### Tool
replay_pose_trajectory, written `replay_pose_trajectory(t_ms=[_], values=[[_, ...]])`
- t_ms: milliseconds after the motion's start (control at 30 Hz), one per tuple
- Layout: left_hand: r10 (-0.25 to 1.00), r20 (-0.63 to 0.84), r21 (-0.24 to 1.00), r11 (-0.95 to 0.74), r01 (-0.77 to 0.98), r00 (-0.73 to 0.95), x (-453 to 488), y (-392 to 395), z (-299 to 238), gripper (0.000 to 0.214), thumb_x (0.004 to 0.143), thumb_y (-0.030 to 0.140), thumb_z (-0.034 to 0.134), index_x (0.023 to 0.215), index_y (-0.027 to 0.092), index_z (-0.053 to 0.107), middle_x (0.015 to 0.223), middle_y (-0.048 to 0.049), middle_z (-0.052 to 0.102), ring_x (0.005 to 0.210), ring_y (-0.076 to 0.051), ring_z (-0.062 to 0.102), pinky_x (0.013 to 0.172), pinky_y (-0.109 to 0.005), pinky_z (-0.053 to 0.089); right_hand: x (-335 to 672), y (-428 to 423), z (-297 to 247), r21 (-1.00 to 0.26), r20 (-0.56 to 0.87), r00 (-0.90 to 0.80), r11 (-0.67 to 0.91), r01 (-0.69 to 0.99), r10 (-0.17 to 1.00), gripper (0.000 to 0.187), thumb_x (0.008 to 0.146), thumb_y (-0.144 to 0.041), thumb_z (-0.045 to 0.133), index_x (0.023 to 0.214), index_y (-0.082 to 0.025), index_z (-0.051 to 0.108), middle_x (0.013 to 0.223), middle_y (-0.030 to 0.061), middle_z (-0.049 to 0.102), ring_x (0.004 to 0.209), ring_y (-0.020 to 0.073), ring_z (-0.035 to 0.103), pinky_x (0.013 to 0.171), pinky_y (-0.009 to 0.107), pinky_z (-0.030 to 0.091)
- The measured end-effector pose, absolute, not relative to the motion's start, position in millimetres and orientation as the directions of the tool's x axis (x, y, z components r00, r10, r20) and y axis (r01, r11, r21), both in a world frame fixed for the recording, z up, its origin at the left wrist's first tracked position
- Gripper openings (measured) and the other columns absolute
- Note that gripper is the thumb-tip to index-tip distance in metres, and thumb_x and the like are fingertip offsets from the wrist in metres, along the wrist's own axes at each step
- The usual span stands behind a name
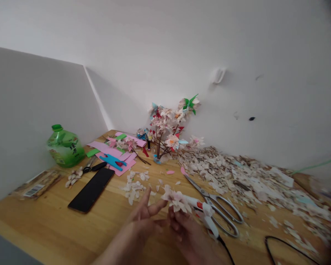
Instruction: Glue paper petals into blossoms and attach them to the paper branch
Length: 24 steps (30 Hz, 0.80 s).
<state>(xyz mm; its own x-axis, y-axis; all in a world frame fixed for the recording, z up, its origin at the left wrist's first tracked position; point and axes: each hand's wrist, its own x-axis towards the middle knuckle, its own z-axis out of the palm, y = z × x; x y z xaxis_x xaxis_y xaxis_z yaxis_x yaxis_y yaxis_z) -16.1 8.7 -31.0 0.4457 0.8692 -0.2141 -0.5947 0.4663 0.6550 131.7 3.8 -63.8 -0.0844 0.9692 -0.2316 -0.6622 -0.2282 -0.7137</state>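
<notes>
A handmade flower point(179, 203) with pale pinkish-white petals is held low in front of me. My right hand point(183, 226) is closed around it from below; its stem is hidden by the fingers. My left hand point(145, 215) is just to the left, thumb and fingers apart, with one fingertip close to the flower's left petals. Whether that fingertip touches them I cannot tell. Loose white petals point(134, 187) lie on the table beyond my left hand. Right behind the flower rests a white glue gun point(208, 215), and large metal scissors point(219, 208) lie beside it.
A bunch of paper flowers point(167, 123) stands against the wall. Petal scraps point(231, 171) cover the table's right side. To the left are a black phone point(91, 191), a green bottle point(64, 147), pink paper point(107, 149), a blue cutout point(111, 161) and a packet point(37, 186). A black cord point(289, 250) loops at right.
</notes>
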Motion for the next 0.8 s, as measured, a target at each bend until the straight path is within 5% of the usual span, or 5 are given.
replay_pose_trajectory(t_ms=[200, 433, 800], values=[[0.913, -0.242, 0.611, 0.407, -0.679, 0.33, -4, 14, -15, 0.109, 0.052, -0.001, 0.049, 0.14, 0.017, -0.012, 0.107, -0.0086, 0.067, 0.108, -0.022, 0.055, 0.09, -0.037, 0.036, 131, 6, -60, -0.576, -0.291, -0.156, -0.302, -0.759, 0.944, 0.021, 0.058, -0.026, 0.08, 0.074, -0.017, 0.07, 0.064, -0.0022, 0.063, 0.042, 0.0017, 0.043, 0.033, 0.011, 0.026], [0.895, -0.351, 0.729, 0.445, -0.52, 0.275, -6, 15, -13, 0.1, 0.059, -0.001, 0.053, 0.14, 0.014, -0.004, 0.12, -0.0143, 0.06, 0.102, -0.022, 0.056, 0.075, -0.031, 0.04, 130, 8, -62, -0.477, -0.303, -0.194, -0.324, -0.817, 0.933, 0.022, 0.054, -0.021, 0.082, 0.071, -0.014, 0.069, 0.061, -0.0018, 0.065, 0.038, -0.0007, 0.04, 0.032, 0.009, 0.028], [0.914, -0.302, 0.732, 0.403, -0.549, 0.269, -10, 2, -14, 0.109, 0.054, -0.001, 0.055, 0.141, 0.022, -0.006, 0.115, -0.0098, 0.064, 0.104, -0.022, 0.052, 0.066, -0.026, 0.036, 130, 6, -67, -0.692, -0.228, -0.093, -0.228, -0.685, 0.969, 0.017, 0.061, -0.027, 0.077, 0.074, -0.018, 0.071, 0.068, 0.0004, 0.062, 0.047, 0.0031, 0.04, 0.041, 0.014, 0.03]])
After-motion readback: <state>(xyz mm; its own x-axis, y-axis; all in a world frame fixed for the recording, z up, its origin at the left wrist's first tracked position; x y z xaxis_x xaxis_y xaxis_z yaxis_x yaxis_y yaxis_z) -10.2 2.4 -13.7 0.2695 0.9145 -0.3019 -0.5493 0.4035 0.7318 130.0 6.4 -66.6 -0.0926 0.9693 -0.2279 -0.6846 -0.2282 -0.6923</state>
